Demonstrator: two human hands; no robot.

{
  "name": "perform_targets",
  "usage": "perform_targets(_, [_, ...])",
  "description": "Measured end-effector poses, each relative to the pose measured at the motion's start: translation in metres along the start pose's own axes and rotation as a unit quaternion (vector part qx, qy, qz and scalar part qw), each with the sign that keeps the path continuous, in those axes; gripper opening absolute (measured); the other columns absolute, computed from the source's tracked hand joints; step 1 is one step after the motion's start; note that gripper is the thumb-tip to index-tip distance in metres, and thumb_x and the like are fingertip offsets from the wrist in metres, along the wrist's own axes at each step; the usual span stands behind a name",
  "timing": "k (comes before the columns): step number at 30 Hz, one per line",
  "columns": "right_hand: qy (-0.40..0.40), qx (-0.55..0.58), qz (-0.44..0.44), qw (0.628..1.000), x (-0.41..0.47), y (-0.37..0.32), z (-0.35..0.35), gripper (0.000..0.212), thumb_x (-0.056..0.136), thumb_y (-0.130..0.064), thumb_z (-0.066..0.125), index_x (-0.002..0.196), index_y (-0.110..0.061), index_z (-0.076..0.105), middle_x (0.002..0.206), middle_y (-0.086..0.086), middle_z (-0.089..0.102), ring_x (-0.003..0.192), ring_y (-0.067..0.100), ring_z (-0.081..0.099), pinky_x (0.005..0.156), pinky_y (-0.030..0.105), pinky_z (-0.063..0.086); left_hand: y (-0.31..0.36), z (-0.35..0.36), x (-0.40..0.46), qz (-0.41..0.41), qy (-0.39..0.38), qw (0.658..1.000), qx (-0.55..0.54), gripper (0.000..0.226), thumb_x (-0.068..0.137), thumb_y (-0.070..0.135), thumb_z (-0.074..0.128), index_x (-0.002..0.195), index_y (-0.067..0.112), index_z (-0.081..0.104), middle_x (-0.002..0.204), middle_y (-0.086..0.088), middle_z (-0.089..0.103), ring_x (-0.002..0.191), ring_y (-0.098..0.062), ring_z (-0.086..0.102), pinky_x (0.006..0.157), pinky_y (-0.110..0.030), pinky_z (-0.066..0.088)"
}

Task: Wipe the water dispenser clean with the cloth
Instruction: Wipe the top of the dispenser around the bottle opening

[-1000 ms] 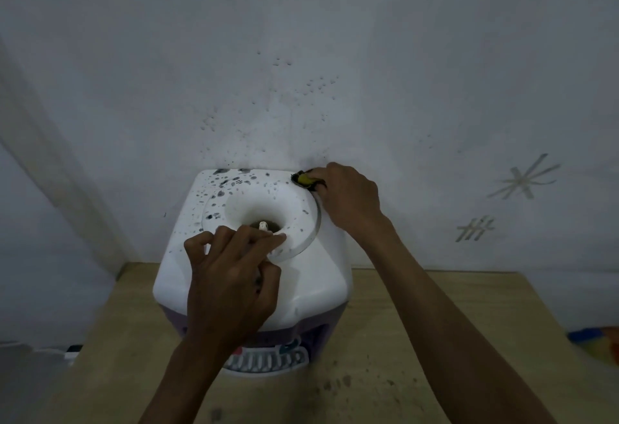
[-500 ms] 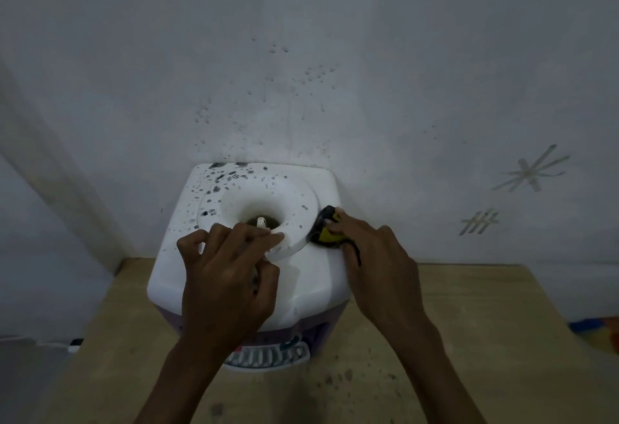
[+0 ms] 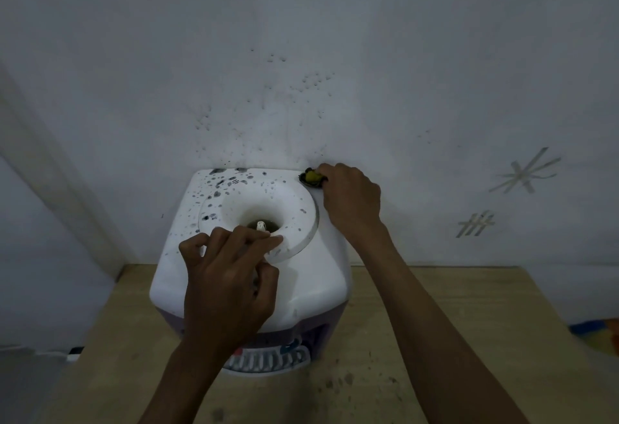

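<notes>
A: Where's the cloth?
B: Bunched in your right hand, fingers curled round it, pressed on the back right corner of the water dispenser, right where its top meets the wall. Only a dark and yellow wad shows past your fingertips.

A: Left hand?
B: It rests on the front of the dispenser's top, fingers loosely bent, tips on the near rim of the bottle well. It holds nothing that I can see; looks like you're just bracing the unit.

A: How far along?
B: Partly, I'd say. The dispenser's right side and front shoulder look plain white. The back left of the top and the left arc of the well rim are covered in dark specks, so that's what's left up top.

A: Front panel?
B: It's under your left wrist, mostly hidden; only the drip grille pokes out. Can't tell if it's clean.

A: Anything else?
B: The wall behind the dispenser carries the same spatter, and the bench in front of the dispenser has a few dark spots. Neither is in your task.

A: Next, then?
B: My guess: sweep the cloth leftward along the back edge into the speckled patch.
</notes>
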State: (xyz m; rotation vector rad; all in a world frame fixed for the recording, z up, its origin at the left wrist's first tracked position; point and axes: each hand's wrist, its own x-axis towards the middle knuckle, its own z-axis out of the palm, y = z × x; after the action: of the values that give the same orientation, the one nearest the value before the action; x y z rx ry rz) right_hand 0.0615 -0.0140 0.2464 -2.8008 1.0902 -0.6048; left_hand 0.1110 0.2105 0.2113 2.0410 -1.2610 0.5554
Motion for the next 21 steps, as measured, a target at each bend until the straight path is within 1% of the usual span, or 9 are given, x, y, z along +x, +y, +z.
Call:
perform_targets(3, [-0.011,0.013,0.007,1.0,-0.025,0.004,-0.012,0.025,0.105,-0.012,0.046,0.117,-0.022,0.066,0.099,0.0,0.065,0.08,0.015,0.048,0.057,0.03,0.028,0.0,-0.001,0.0,0.002,0.005,1.0,-0.003,0.03,0.087,0.023,0.052,0.101,0.02,0.078,0.104,0.003,0.074,0.094,-0.023,0.065,0.095,-0.043,0.03])
perform_targets(6, [0.002,0.02,0.004,1.0,-0.062,0.009,-0.021,0.023,0.106,-0.017,0.048,0.118,-0.025,0.066,0.095,-0.003,0.066,0.075,0.013,0.046,0.055,0.03,0.03,0.001,-0.001,0.001,-0.001,0.009,1.0,-0.001,0.029,0.086,0.021,0.052,0.1,0.021,0.078,0.103,0.005,0.073,0.093,-0.022,0.065,0.094,-0.044,0.03])
perform_targets(8, [0.02,0.018,0.0,1.0,-0.091,0.007,-0.025,0.017,0.099,-0.014,0.064,0.109,-0.025,0.072,0.08,-0.004,0.063,0.063,0.012,0.045,0.045,0.025,0.021,0.002,-0.001,0.001,0.0,0.009,1.0,0.001,0.029,0.086,0.02,0.053,0.1,0.02,0.078,0.103,0.004,0.073,0.092,-0.023,0.065,0.094,-0.042,0.029])
perform_targets(10, [0.015,0.009,-0.011,1.0,-0.111,0.002,-0.025,0.022,0.081,-0.007,0.082,0.095,-0.023,0.075,0.065,-0.005,0.057,0.05,0.012,0.042,0.043,0.019,0.008,0.002,-0.001,0.001,0.001,0.009,1.0,0.002,0.029,0.087,0.021,0.052,0.1,0.02,0.078,0.102,0.004,0.073,0.092,-0.023,0.066,0.093,-0.041,0.028])
perform_targets(13, [0.036,-0.006,-0.005,0.999,-0.112,0.0,-0.019,0.026,0.071,-0.003,0.089,0.082,-0.021,0.073,0.058,-0.005,0.053,0.045,0.012,0.039,0.046,0.015,0.004,0.002,0.0,0.001,0.002,0.009,1.0,0.003,0.03,0.087,0.02,0.052,0.1,0.02,0.079,0.102,0.005,0.073,0.092,-0.022,0.066,0.093,-0.042,0.028])
perform_targets(15, [0.056,-0.008,-0.004,0.998,-0.095,-0.002,-0.016,0.026,0.072,-0.002,0.087,0.075,-0.019,0.068,0.056,-0.005,0.05,0.046,0.009,0.031,0.047,0.015,0.002,0.001,0.0,0.001,0.002,0.007,1.0,0.002,0.03,0.087,0.02,0.052,0.101,0.02,0.079,0.103,0.004,0.073,0.093,-0.022,0.066,0.094,-0.043,0.029])
perform_targets(17, [0.061,-0.015,0.009,0.998,-0.07,-0.003,-0.013,0.023,0.084,-0.004,0.078,0.074,-0.018,0.063,0.058,-0.004,0.048,0.048,0.007,0.027,0.046,0.019,0.004,0.001,0.0,0.0,-0.001,0.003,1.0,0.001,0.031,0.087,0.022,0.051,0.101,0.019,0.079,0.103,0.004,0.074,0.094,-0.023,0.066,0.095,-0.043,0.029])
perform_targets(19, [0.054,-0.024,0.02,0.998,-0.04,0.0,-0.008,0.023,0.098,-0.007,0.057,0.08,-0.019,0.055,0.067,-0.003,0.046,0.054,0.01,0.033,0.047,0.026,0.012,0.001,0.0,0.0,-0.003,0.002,1.0,0.0,0.031,0.088,0.022,0.051,0.101,0.019,0.079,0.103,0.004,0.074,0.094,-0.022,0.066,0.095,-0.041,0.028])
perform_targets(21, [0.016,-0.009,0.038,0.999,-0.011,0.004,-0.003,0.022,0.1,-0.006,0.048,0.083,-0.02,0.05,0.074,-0.001,0.048,0.064,0.016,0.047,0.048,0.029,0.017,0.002,-0.001,0.001,-0.002,0.003,1.0,0.0,0.031,0.088,0.022,0.05,0.101,0.02,0.079,0.103,0.004,0.074,0.094,-0.022,0.066,0.096,-0.04,0.028])
